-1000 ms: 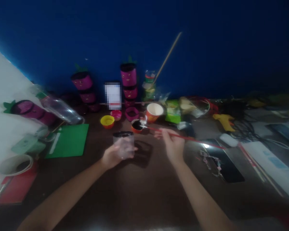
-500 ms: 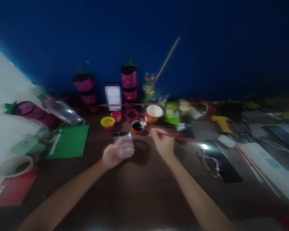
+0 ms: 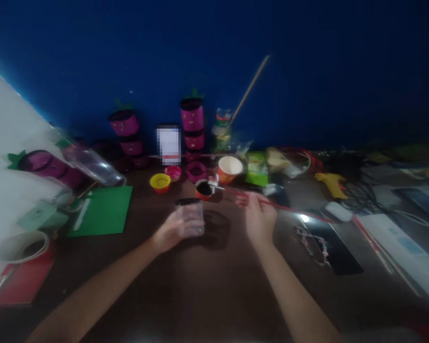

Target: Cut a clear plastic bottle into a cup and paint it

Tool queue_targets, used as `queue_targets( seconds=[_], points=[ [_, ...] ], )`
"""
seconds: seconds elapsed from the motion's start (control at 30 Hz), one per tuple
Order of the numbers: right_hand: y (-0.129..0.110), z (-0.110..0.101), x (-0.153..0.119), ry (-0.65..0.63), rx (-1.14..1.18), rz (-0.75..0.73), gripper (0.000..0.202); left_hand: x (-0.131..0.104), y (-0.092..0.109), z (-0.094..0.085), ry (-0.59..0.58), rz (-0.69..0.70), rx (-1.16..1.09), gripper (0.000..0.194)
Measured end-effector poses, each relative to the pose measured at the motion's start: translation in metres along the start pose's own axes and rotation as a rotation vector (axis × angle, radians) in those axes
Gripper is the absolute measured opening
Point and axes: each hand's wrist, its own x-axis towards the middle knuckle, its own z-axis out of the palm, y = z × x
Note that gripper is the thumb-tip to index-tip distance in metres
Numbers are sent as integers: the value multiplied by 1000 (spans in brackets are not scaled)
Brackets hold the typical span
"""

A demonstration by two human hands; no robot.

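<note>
My left hand [image 3: 173,229] is wrapped round a clear plastic cup [image 3: 193,220] with a dark rim, above the brown table [image 3: 200,295]. In my right hand [image 3: 259,216] is a long red paintbrush [image 3: 284,206], pinched between the fingers. Its pale front end points left, towards a small orange cup of black paint [image 3: 204,188]; whether it touches the cup is too blurred to tell. A yellow cup [image 3: 160,183], a pink cup [image 3: 172,173] and a magenta ring [image 3: 196,171] stand behind, beside a larger paper cup [image 3: 229,170].
Magenta segmented figures [image 3: 192,119] and a phone-like screen [image 3: 169,144] stand along the blue wall. Green sheet [image 3: 105,212] and plastic bottle [image 3: 96,164] lie left. A black phone [image 3: 338,245], bracelets [image 3: 312,245] and a yellow glue gun [image 3: 331,185] lie right.
My right hand and the brush have moved right, away from the black paint cup. My left hand has shifted the clear cup slightly right and turned it.
</note>
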Motion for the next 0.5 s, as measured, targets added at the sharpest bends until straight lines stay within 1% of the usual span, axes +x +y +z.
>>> queue_targets(
  seconds=[0.07, 0.17, 0.33, 0.5],
  points=[
    [-1, -3, 2, -20, 117, 48, 26, 0, 1, 1, 2, -1, 5, 53],
    [-8, -6, -1, -115, 198, 93, 24, 1, 1, 2, -12, 7, 5, 55],
    [-22, -3, -14, -252, 194, 140, 20, 1, -2, 2, 18, 24, 48, 55],
    [-28, 1, -22, -305, 166, 161, 20, 2, -5, 1, 19, 32, 81, 49]
  ],
)
